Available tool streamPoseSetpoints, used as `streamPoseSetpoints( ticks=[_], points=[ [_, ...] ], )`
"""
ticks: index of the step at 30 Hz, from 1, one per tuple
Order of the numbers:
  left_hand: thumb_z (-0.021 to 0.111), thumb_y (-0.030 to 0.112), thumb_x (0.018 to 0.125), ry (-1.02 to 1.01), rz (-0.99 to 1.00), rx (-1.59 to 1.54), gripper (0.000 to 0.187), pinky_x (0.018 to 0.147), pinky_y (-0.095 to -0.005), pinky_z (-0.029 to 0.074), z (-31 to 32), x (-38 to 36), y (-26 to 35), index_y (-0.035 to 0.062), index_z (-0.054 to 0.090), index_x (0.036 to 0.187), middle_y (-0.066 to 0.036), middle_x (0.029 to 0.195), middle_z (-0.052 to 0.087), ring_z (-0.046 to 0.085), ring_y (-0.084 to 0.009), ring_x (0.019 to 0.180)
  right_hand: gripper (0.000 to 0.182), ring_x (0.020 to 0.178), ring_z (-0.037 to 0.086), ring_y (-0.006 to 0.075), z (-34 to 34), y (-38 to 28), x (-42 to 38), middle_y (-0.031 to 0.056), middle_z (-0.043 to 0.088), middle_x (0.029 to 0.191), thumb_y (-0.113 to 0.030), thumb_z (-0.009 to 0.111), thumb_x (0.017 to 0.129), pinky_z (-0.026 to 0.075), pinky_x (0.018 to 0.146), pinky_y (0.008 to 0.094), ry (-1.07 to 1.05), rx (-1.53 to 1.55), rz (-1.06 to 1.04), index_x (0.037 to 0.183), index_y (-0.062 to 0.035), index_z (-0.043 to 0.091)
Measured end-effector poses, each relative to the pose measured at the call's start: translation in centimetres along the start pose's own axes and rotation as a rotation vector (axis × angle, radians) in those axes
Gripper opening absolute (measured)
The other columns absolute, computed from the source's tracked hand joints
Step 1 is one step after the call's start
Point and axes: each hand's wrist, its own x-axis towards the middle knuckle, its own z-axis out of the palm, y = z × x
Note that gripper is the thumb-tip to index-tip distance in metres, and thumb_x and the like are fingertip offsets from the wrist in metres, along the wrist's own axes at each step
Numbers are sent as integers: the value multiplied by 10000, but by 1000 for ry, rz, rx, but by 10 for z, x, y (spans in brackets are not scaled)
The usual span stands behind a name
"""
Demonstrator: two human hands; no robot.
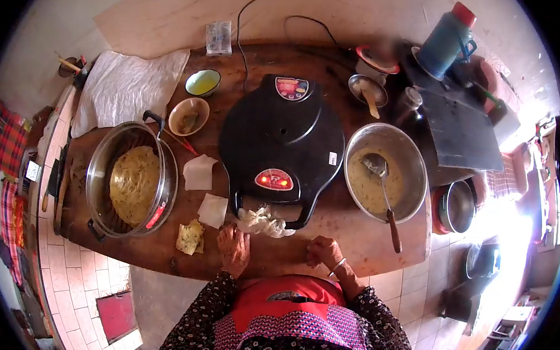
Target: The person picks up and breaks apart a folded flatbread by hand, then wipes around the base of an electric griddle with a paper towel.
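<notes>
My left hand (234,248) rests flat on the wooden table (334,232), fingers apart, beside a crumpled white cloth (263,222). My right hand (324,251) lies loosely curled on the table near its front edge, holding nothing; a bangle sits on its wrist. Just beyond both hands stands a closed black electric griddle (282,139) with lit red lamps. A steel bowl of pale batter (385,172) with a ladle (384,192) in it stands to the right. To the left a large steel pot (132,181) holds stacked flat pancakes.
A piece of pancake (190,237) and two white paper squares (201,172) lie near the pot. Two small bowls (189,116), a white cloth (125,87), a blue thermos (447,38), a dark box (460,127) and a cable stand farther back. Tiled floor lies below the table edge.
</notes>
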Motion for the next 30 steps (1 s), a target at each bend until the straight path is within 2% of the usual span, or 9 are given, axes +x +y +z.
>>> streamPoseSetpoints(
  ticks=[3, 8, 13, 16, 21, 24, 28, 30],
  points=[
    [615, 157, 823, -30, -9, 2, 253, 875, -480, 387, -2, 0, 0, 11, 569, 1025, -173, 1094, 504, 476, -359, 1027, 109, 499, 629, 234, 1, 1, 1, 145, 630, 650, -89, 574, 859, 516, 417, 327, 11, -74, 46, 838, 17, 567],
    [622, 166, 813, 13, 12, 42, 266, 874, -469, 389, 1, -1, -1, 6, 564, 1017, -164, 1120, 507, 478, -352, 1028, 120, 520, 633, 237, -2, 4, 0, 137, 623, 660, -101, 581, 869, 543, 451, 337, -16, -17, -11, 882, 18, 565],
    [620, 167, 806, 10, 16, -18, 269, 873, -455, 392, -1, 1, -1, 3, 564, 1011, -153, 1142, 512, 482, -340, 1034, 120, 522, 636, 238, -3, 3, 2, 139, 623, 657, -105, 577, 875, 539, 441, 338, -22, -6, 0, 867, 13, 560],
    [622, 131, 806, 45, 39, -39, 262, 879, -480, 386, -1, 0, -1, 0, 553, 1021, -183, 1109, 489, 477, -369, 1026, 123, 512, 633, 235, 0, 1, 0, 136, 620, 648, -114, 581, 868, 527, 430, 333, -10, 14, 14, 861, 8, 564],
    [616, 142, 814, -43, -16, 27, 249, 874, -479, 385, -3, 2, 0, -2, 552, 1007, -181, 1110, 492, 475, -372, 1021, 119, 495, 626, 231, 4, -6, -2, 129, 612, 631, -113, 586, 862, 514, 417, 328, 25, 4, 64, 858, 6, 573],
    [612, 151, 822, -23, 0, -25, 261, 870, -479, 387, -4, 2, 0, -4, 549, 1022, -179, 1113, 491, 474, -370, 1022, 114, 489, 623, 232, 0, -5, -2, 129, 612, 631, -102, 584, 862, 512, 413, 324, -2, -30, 27, 846, 10, 576],
    [615, 151, 821, -50, -15, -3, 287, 867, -477, 389, -2, 0, 0, 0, 542, 1054, -179, 1120, 487, 474, -367, 1018, 124, 540, 646, 258, -1, 0, 0, 153, 631, 681, -99, 572, 866, 551, 460, 348, -5, -63, 14, 879, 24, 568],
    [622, 169, 811, -5, -12, 6, 264, 861, -466, 391, -1, 1, -1, 8, 567, 1012, -159, 1129, 503, 478, -351, 1017, 124, 541, 647, 260, -1, 0, 1, 153, 632, 685, -100, 572, 866, 551, 461, 347, 2, -55, 24, 886, 23, 569]
  ],
)
